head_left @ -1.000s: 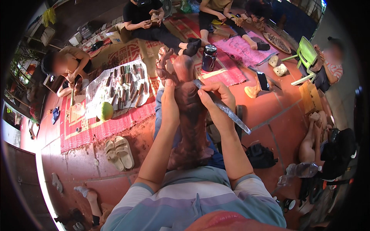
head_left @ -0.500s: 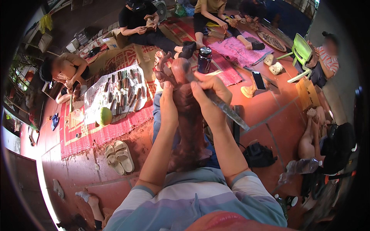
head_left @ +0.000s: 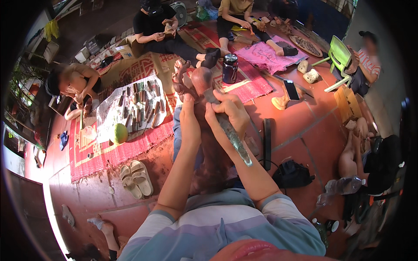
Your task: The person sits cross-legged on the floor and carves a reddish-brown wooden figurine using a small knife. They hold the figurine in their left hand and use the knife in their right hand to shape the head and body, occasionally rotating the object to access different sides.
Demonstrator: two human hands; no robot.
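A reddish-brown carved wooden figure [head_left: 202, 79] stands upright between my forearms, its lower part in shadow against my lap. It has a smooth rounded head, with a raised, carved hand-like part to the left of it. My left hand [head_left: 190, 119] is closed around the figure's left side, thumb pointing up. In the fingers of my right hand [head_left: 230, 114] is a long, flat grey-green file [head_left: 236, 143]. The file's upper end lies against the figure beside the head; its other end slants down to the right over my forearm.
Many dark-handled carving tools [head_left: 143, 102] lie on a white sheet, with a green round fruit [head_left: 118, 133] beside them. A dark flask [head_left: 230, 69], a phone [head_left: 291, 90] on a wooden piece, sandals [head_left: 136, 179] and a black bag [head_left: 293, 174] surround me. Several people sit nearby.
My right hand has moved a little left and down along the figure. The file has swung to a steeper angle, its lower end now nearer me. My left hand keeps its hold.
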